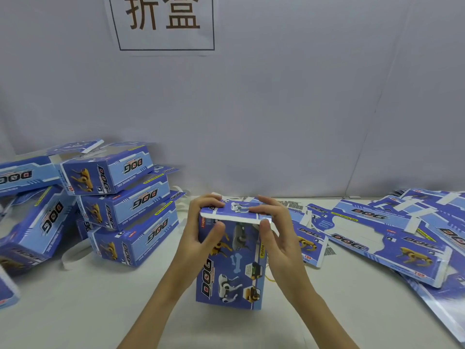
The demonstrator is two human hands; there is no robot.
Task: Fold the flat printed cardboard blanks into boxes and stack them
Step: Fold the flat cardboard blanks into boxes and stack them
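Note:
A blue printed DOG box (234, 270) stands upright on the white table in the middle of the view. My left hand (201, 230) grips its upper left corner, fingers curled over the top flap and thumb on the front face. On the other side my right hand (273, 227) holds the upper right corner the same way. The top flap (231, 210) lies folded nearly flat, with its white edge showing. To the left stands a pile of folded boxes (125, 205). Flat blanks (377, 230) lie spread on the right.
A grey partition wall (276, 109) rises behind the table, with a paper sign (163, 21) taped high up. More folded boxes (32, 230) lie tumbled at the far left. White paper strips (73, 255) lie near the pile.

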